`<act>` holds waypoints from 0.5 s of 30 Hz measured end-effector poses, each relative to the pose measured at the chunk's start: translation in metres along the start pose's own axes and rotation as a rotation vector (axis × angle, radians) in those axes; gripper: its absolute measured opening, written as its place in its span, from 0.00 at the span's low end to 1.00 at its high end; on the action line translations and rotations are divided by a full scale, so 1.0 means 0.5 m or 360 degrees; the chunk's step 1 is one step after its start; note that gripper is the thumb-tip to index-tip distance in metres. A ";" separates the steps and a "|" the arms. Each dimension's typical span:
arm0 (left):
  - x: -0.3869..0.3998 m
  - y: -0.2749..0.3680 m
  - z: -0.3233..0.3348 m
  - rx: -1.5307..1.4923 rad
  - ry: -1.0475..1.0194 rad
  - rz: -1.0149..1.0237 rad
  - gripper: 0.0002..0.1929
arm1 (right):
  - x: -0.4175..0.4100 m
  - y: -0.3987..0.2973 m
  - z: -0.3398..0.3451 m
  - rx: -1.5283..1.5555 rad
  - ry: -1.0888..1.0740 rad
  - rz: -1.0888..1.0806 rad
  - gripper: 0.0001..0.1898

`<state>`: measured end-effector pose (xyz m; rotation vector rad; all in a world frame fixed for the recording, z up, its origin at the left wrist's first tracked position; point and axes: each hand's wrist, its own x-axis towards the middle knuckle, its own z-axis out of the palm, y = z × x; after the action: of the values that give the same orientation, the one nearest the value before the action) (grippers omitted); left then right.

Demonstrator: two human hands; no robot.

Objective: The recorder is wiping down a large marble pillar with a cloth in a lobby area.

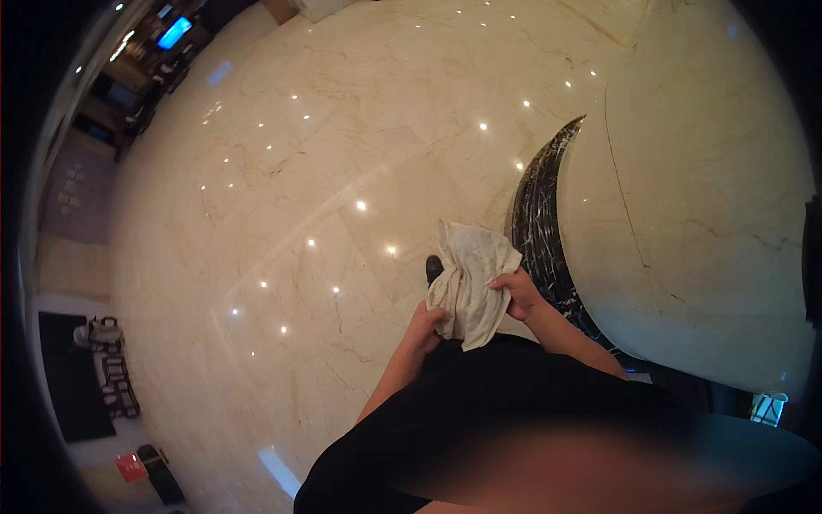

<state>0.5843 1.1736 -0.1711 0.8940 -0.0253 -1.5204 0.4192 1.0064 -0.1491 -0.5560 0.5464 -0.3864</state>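
A crumpled off-white cloth (475, 270) hangs between my two hands in front of my dark shirt. My left hand (431, 326) pinches its lower left side, with the thumb on top. On the right edge, my right hand (519, 294) grips the cloth between thumb and fingers. The far part of the cloth spreads out beyond both hands, and its near corner droops close to my waist. Just left of it the tip of a black shoe (434, 267) shows on the floor; the other foot is hidden.
Polished beige marble floor (308, 193) stretches ahead and left, reflecting ceiling lights. Close on my right stands a curved counter with a pale stone surface (681, 212) and a black veined marble band (538, 212). Dark wooden chairs (119, 379) and a red sign (131, 467) stand far left.
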 end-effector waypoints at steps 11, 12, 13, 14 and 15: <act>0.323 0.337 0.040 0.0004 -0.0137 -0.0107 0.38 | 0.287 -0.199 -0.002 0.0603 0.0180 -0.0034 0.30; 0.340 0.366 0.051 0.0018 -0.0145 -0.0146 0.38 | 0.299 -0.211 0.008 0.0718 0.0107 -0.0036 0.30; 0.363 0.398 0.066 0.0015 -0.0248 -0.0177 0.40 | 0.326 -0.211 -0.006 0.0688 -0.0019 -0.0081 0.31; 0.389 0.434 0.091 0.0017 -0.0361 -0.0197 0.41 | 0.348 -0.223 -0.003 0.0705 -0.0006 -0.0114 0.31; 0.403 0.461 0.118 0.0120 -0.0327 -0.0235 0.42 | 0.367 -0.229 0.003 0.0764 0.0074 -0.0110 0.31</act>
<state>0.7687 0.9285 -0.1140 0.8097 -0.1700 -1.7548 0.5425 0.8284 -0.1504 -0.1032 0.4587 -0.5771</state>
